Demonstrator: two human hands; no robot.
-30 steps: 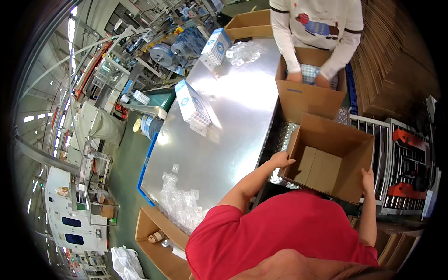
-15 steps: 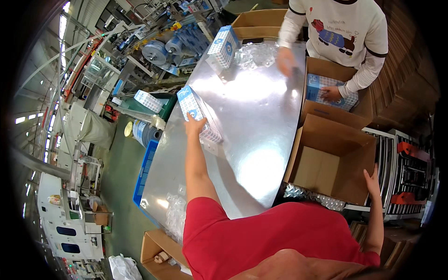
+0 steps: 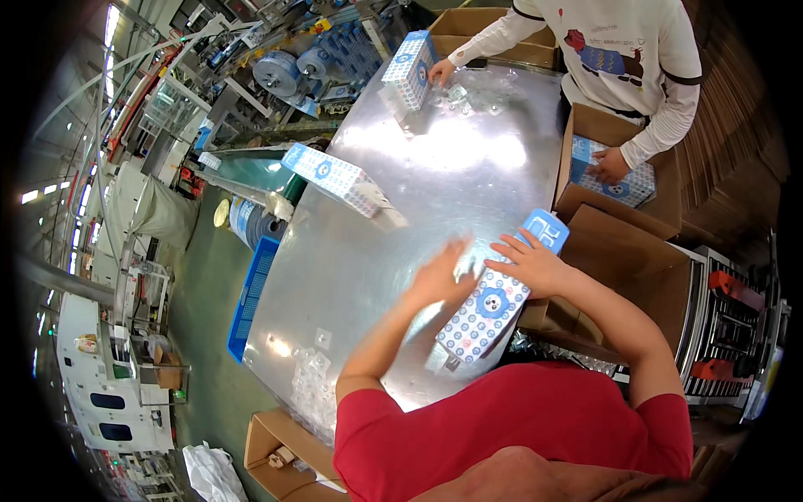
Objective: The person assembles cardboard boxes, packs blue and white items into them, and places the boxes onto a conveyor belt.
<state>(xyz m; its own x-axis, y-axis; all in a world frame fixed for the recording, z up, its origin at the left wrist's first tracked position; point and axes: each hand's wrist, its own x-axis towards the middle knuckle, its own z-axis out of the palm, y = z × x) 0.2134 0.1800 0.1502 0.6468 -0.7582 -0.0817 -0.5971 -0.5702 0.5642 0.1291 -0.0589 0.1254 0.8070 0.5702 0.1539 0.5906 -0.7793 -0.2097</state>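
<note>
A blue-and-white dotted pack [image 3: 481, 322] lies slantwise in front of me, its blue end over the table edge by the open carton. My right hand [image 3: 535, 266] grips it from the right, fingers spread across its upper face. My left hand [image 3: 443, 272], smeared by motion, is at the pack's left side; something clear and shiny shows near its fingertips, too blurred to name. Farther left, a similar pack [image 3: 335, 177] rests across the table's left edge with a clear flap at its near end. Small clear plastic pieces [image 3: 311, 376] lie scattered near my left elbow.
An open carton [image 3: 644, 251] stands to my right, beside a roller conveyor [image 3: 736, 326]. Across the table [image 3: 376, 276], a co-worker's hands touch an upright pack [image 3: 410, 71] and a pack inside another carton [image 3: 619, 125]. A blue crate [image 3: 253, 297] hangs at the left edge.
Both my hands have come together at a pack before me; my right hand has left the carton's rim. Another pack now lies at the left table edge. The co-worker's hand reached the upright pack.
</note>
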